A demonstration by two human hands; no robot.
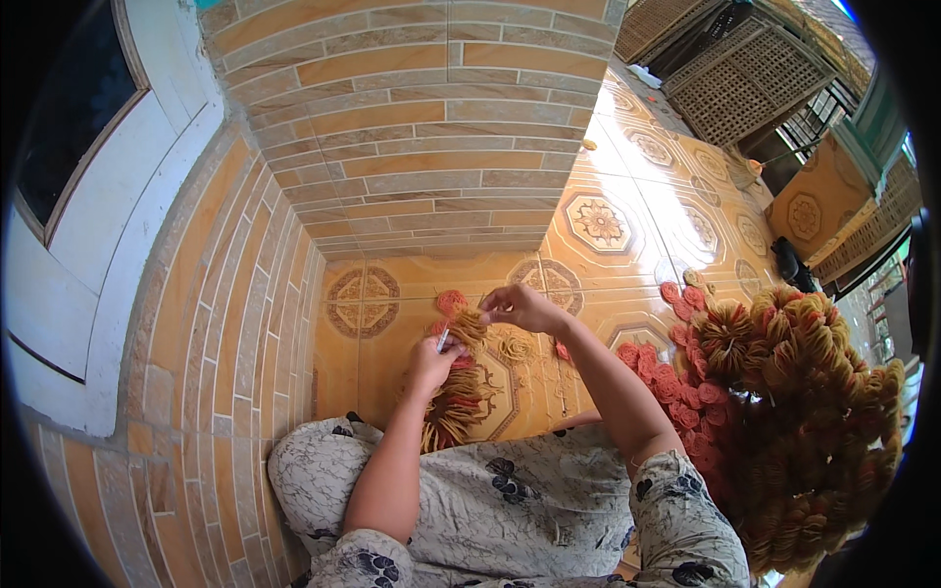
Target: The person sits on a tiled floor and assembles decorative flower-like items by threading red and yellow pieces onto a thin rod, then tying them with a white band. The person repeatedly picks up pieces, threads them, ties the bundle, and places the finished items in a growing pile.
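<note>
Just beyond the patterned garment [549,495] over the lap, both hands at work. Left hand [429,367] nearer the garment: fingers curled closed, grasping a slim white stick-like tool [443,339], tip up; may also press the yarn under it, can't tell. Right hand [521,308] farther out from the garment: half-open, fingers bent, thumb and fingertips at the edge of a mustard yarn clump [470,331]. Whether it pinches a strand or only touches: can't tell.

Work piece: yarn bundle [451,416], mustard with red, runs from below the left hand down to the garment's far edge; looks joined to the clump, join hidden by the hand.

Progress, judged: this piece mid-way, tool in hand and ends loose. Made-up stock looks large: big yarn heap [814,392], mustard-brown, right of the garment, plus coral rosettes [676,387] between heap and garment. Left over, probably: coral rosette [451,301] beyond the hands and beige rosette [515,345] below the right hand, both loose-looking on the tiled floor [598,223]. Total count unclear.

Farther out: brick-pattern wall [421,162] ahead of the garment, white door [123,186] far left, woven panel [760,83] far right.
</note>
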